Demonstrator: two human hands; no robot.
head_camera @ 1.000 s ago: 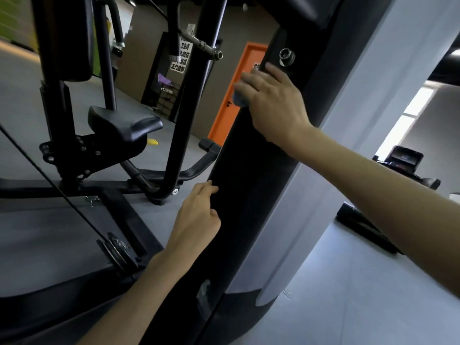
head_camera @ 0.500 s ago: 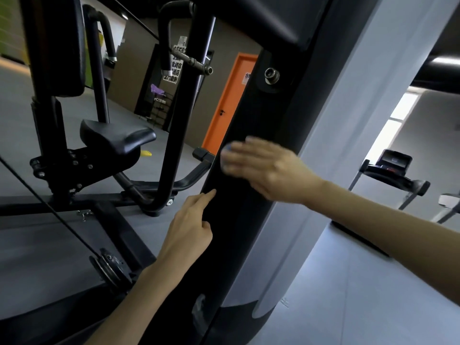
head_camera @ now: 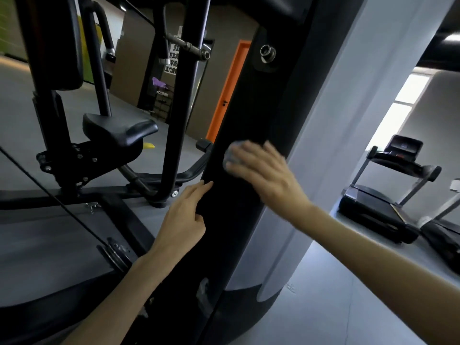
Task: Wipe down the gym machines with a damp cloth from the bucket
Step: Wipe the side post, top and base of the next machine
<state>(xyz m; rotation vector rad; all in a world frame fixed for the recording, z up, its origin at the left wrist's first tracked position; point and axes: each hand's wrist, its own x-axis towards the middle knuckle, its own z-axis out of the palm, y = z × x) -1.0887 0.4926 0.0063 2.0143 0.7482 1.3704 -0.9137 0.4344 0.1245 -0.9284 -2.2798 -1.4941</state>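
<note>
A tall black upright panel (head_camera: pixel 249 115) of a gym machine fills the middle of the view. My right hand (head_camera: pixel 263 170) presses a small grey cloth (head_camera: pixel 230 155) flat against that panel at mid height; only the cloth's left edge shows past my fingers, which lie fairly straight and blurred. My left hand (head_camera: pixel 185 217) rests lower on the panel's left edge, fingertips touching it, holding nothing. No bucket is in view.
The machine's black seat (head_camera: pixel 117 130), back pad (head_camera: pixel 59 41) and curved frame tubes (head_camera: pixel 179 100) stand to the left on grey floor. A cable and pulley (head_camera: pixel 113 255) sit low left. A grey column (head_camera: pixel 331 135) rises behind the panel. Treadmills (head_camera: pixel 388 195) stand at right; an orange door (head_camera: pixel 229 93) is behind.
My right hand has slid the cloth down the panel from near the top bolt to mid height. My left hand stayed on the panel's edge.
</note>
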